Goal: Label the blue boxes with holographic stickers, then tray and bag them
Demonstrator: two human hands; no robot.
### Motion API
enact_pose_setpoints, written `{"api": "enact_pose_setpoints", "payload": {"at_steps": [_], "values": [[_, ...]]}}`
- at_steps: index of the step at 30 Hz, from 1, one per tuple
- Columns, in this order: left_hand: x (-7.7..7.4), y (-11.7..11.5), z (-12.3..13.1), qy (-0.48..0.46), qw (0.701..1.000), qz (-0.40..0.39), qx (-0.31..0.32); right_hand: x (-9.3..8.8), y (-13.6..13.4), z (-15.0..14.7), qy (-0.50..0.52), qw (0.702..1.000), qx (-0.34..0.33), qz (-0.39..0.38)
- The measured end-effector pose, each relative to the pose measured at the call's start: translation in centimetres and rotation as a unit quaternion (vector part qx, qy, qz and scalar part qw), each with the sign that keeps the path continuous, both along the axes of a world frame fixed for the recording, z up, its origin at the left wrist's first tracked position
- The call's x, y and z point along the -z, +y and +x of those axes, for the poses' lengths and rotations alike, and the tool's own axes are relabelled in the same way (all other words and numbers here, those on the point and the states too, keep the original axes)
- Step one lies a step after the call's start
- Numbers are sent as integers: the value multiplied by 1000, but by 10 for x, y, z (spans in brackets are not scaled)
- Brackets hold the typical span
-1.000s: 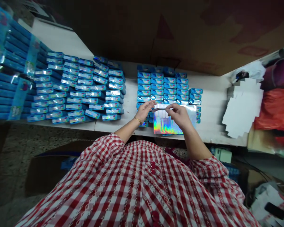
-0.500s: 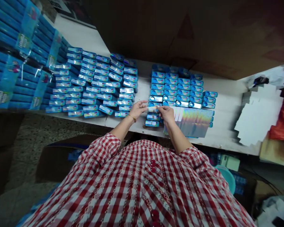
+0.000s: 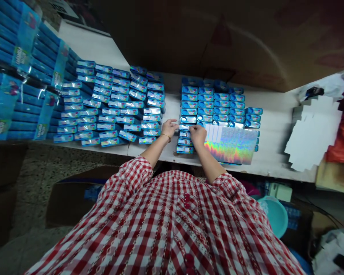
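Bending over the tabletop, I have both hands at one small blue box in the near column of the right-hand block of blue boxes. My left hand sits at the box's left end with its fingers curled against it. My right hand is bunched with its fingertips down on the box's top. Whether either hand truly grips the box or only presses on it, I cannot tell, as the fingertips are too small to make out. Just beside my right hand, lying over the near edge of that block, is a holographic sheet that shimmers in rainbow bands. To my left, a larger spread of foil-topped boxes lies in slanting rows, and beyond it wrapped bundles are piled high. Far to the right lies a heap of flat white card blanks, and below the tabletop's edge sits a teal basin.
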State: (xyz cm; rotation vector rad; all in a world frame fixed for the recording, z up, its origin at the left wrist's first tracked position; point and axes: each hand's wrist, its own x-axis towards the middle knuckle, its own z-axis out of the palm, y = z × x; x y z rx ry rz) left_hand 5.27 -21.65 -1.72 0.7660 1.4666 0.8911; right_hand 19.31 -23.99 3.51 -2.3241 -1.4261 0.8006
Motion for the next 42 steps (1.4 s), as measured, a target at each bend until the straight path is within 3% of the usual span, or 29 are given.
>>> {"api": "enact_pose_setpoints", "payload": {"at_steps": [6, 11, 13, 16, 20, 23, 25, 27, 30, 33, 36, 39, 42], "values": [[8, -11, 3, 150, 988, 44, 20, -12, -12, -7, -92, 994, -54, -36], [9, -30, 2, 221, 955, 138, 143, -22, -24, -12, -183, 953, -227, -81], [6, -33, 1, 250, 941, 141, 182, -28, -25, -15, -199, 934, -271, -121], [-11, -29, 6, 304, 927, 149, 160, -45, -28, -8, -197, 929, -295, -105], [-47, -18, 42, 269, 910, 251, 192, -64, -36, 47, -176, 951, -244, 69], [-63, -5, 86, 232, 903, 254, 258, -60, -36, 111, -199, 950, -169, 172], [-63, 4, 111, 217, 908, 206, 293, -50, -31, 147, -227, 943, -174, 168], [-57, 10, 128, 208, 920, 156, 295, -37, -24, 169, -242, 932, -232, 135], [-47, 11, 138, 197, 939, 127, 251, -21, -22, 181, -249, 914, -302, 106], [-43, 8, 139, 179, 952, 123, 215, -19, -30, 180, -239, 910, -319, 117], [-42, 9, 139, 178, 955, 123, 203, -38, -43, 175, -193, 925, -285, 161], [-41, 12, 138, 192, 952, 128, 200, -79, -49, 166, -97, 949, -216, 208], [-46, 11, 132, 169, 954, 173, 175, -117, -44, 153, 39, 966, -168, 191]]}}
